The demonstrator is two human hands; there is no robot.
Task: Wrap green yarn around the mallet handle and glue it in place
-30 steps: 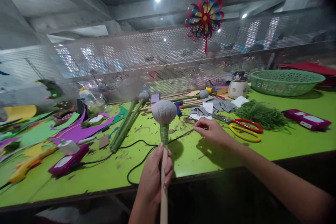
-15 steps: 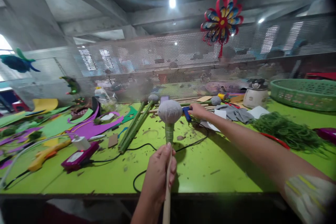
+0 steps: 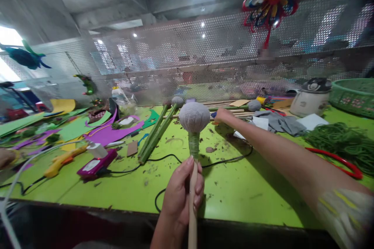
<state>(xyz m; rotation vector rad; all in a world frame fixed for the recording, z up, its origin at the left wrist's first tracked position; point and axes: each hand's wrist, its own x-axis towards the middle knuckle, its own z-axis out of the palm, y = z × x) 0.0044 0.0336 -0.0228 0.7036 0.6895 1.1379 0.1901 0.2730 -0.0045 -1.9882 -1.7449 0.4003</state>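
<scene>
My left hand point(image 3: 182, 190) is wrapped around a pale wooden stick point(image 3: 193, 206), held upright over the near part of the table. On top of the stick sits a round grey cloth-covered ball point(image 3: 194, 117), with green wrapping point(image 3: 194, 144) just below it. My right hand point(image 3: 223, 116) reaches forward beyond the ball, its fingers closed on a blue glue gun point(image 3: 214, 115). Most of the glue gun is hidden behind the ball and my fingers. Green-wrapped stems point(image 3: 159, 134) with grey ball tops lie just to the left.
A yellow glue gun point(image 3: 62, 161) and a purple power box point(image 3: 96, 163) with cords lie left, near cut foam sheets point(image 3: 111, 136). Green yarn point(image 3: 339, 140), red-handled scissors point(image 3: 344, 165), a white jar point(image 3: 311, 97) and a green basket point(image 3: 353, 99) stand right. A blurred hand point(image 3: 7, 157) shows far left.
The view has shifted, so the table's things appear farther right at its sides. My right hand now covers more of the blue glue gun. My left hand still holds the stick upright.
</scene>
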